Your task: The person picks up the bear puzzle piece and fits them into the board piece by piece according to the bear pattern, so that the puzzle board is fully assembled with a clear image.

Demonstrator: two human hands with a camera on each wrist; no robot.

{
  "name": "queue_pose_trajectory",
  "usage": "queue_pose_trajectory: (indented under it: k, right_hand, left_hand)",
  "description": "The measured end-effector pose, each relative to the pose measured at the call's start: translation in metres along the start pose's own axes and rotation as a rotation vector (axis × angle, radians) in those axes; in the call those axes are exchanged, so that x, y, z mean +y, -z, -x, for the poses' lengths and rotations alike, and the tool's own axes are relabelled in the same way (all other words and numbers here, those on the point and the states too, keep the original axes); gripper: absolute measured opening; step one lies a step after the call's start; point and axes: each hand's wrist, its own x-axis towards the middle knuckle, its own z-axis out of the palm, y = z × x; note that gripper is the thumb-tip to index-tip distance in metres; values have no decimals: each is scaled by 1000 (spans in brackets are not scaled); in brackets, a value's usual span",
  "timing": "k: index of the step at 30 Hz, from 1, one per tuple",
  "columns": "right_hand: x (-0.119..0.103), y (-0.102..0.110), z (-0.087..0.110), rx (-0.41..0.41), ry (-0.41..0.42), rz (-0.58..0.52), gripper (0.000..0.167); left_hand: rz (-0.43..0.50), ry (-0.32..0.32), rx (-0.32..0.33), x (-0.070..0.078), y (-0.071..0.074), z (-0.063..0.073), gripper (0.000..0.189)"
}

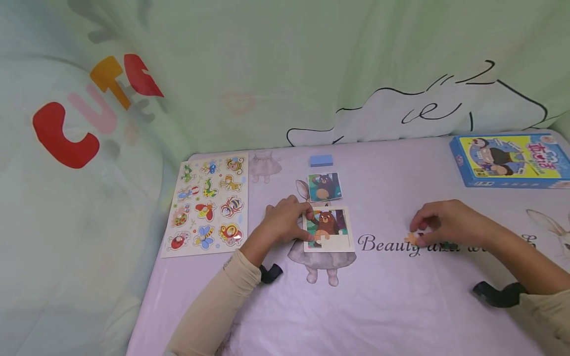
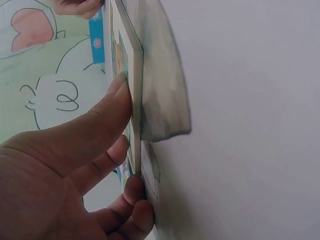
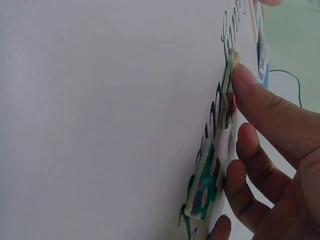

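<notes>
A small bear jigsaw board (image 1: 338, 243) lies on the cloth, its lower right part showing bare pale backing. My left hand (image 1: 285, 220) grips its left side; in the left wrist view the thumb (image 2: 112, 107) presses on the board's face and the other fingers curl at its edge. To the right, my right hand (image 1: 451, 222) pinches a jigsaw piece (image 1: 413, 239) with orange on it, low over the printed lettering. The right wrist view shows the thumb on that piece, the index finger mostly hidden. A green jigsaw piece (image 3: 202, 195) lies under the curled fingers.
Behind the board are a bear picture card (image 1: 325, 187) and a blue block (image 1: 321, 160). An insect puzzle board (image 1: 205, 205) lies at the left. At the back right is a blue and yellow box (image 1: 512, 160). Printed curtains hang behind the table.
</notes>
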Motion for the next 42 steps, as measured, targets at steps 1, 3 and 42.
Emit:
queue_pose_trajectory:
  k: [1, 3, 42]
  right_hand:
    - [0, 0, 0, -2, -3, -2, 28]
    - [-1, -1, 0, -9, -13, -5, 29]
    - [-57, -5, -34, -120, 143, -124, 15]
  left_hand:
    - [-1, 0, -1, 0, 0, 0, 41]
    - [-4, 1, -4, 0, 1, 0, 41]
    - [-6, -1, -16, 1, 2, 0, 40]
